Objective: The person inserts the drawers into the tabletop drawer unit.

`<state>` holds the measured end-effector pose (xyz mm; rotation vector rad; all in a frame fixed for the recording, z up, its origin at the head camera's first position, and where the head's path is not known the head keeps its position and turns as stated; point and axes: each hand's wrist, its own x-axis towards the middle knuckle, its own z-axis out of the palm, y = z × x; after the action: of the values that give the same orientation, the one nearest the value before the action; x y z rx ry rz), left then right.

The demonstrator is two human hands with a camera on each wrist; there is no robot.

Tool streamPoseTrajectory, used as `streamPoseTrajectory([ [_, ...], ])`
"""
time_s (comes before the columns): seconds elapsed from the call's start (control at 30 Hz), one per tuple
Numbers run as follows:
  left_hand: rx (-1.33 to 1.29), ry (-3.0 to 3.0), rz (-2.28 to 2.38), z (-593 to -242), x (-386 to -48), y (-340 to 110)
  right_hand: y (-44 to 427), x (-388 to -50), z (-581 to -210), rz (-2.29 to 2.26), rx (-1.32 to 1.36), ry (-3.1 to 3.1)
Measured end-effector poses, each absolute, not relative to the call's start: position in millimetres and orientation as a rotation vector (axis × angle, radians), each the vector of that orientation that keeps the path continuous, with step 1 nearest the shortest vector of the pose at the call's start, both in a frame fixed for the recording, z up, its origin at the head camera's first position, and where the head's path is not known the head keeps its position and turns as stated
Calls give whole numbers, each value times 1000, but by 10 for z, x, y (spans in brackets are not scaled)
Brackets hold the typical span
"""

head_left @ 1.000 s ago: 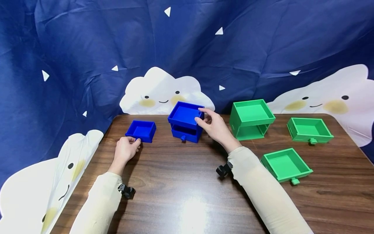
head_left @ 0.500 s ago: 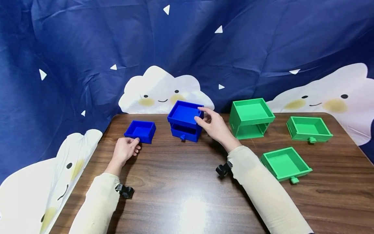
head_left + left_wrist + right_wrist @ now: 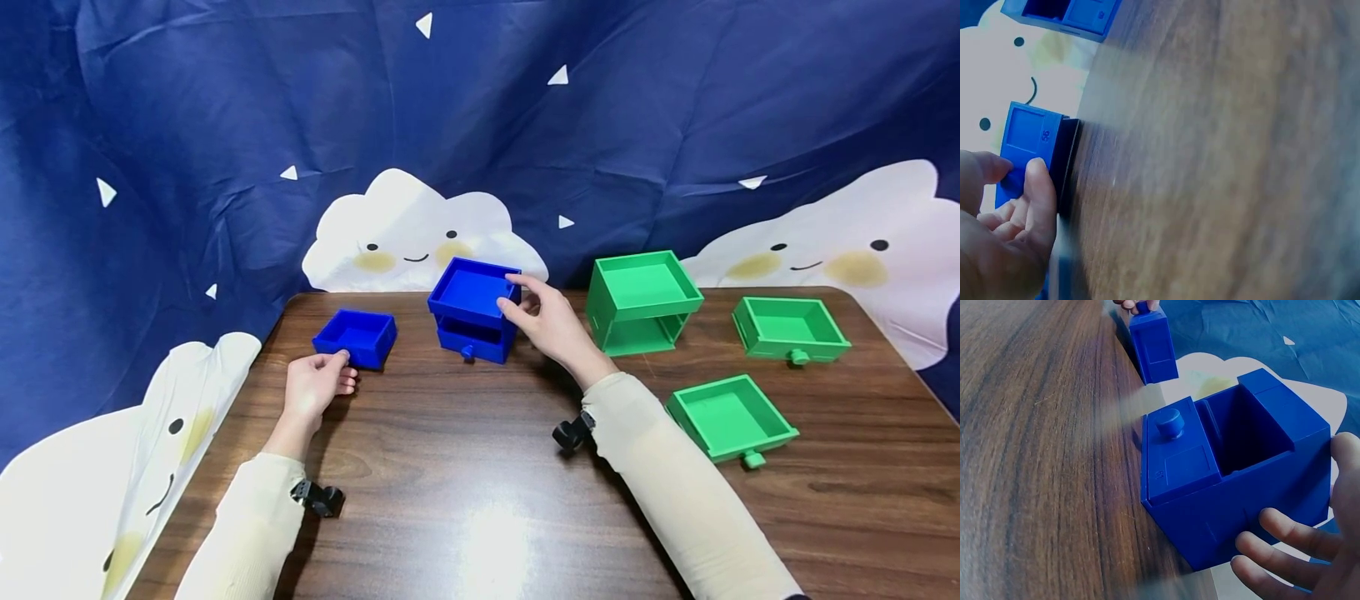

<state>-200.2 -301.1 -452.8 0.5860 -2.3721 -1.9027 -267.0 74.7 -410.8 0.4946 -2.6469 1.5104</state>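
Observation:
In the head view, my left hand pinches the front of a small blue drawer at the table's left; its knob is hidden by the fingers. The left wrist view shows thumb and forefinger at the front face of this drawer. A blue cabinet stands to the right, with an open upper slot and a knobbed drawer in the lower one. My right hand rests against the cabinet's right side with fingers spread, as the right wrist view also shows beside the cabinet.
A green cabinet with an open front stands right of the blue one. Two green drawers, one farther back and one nearer, lie on the right of the wooden table. A blue patterned cloth hangs behind.
My left hand and the small blue drawer have shifted slightly left, and the drawer has turned a little. My right hand and the blue cabinet have stayed together in nearly the same place.

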Motion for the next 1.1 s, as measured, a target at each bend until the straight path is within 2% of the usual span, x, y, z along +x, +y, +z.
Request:
streamPoseTrajectory([
  [0.27, 645, -2209, -2019, -4468, -1940, -2983, 745, -2661, -4088, 1522, 495, -2641],
  [1.1, 596, -2130, -2094, -4428, -1765, -2802, 742, -2676, -4116, 1527, 497, -2637],
])
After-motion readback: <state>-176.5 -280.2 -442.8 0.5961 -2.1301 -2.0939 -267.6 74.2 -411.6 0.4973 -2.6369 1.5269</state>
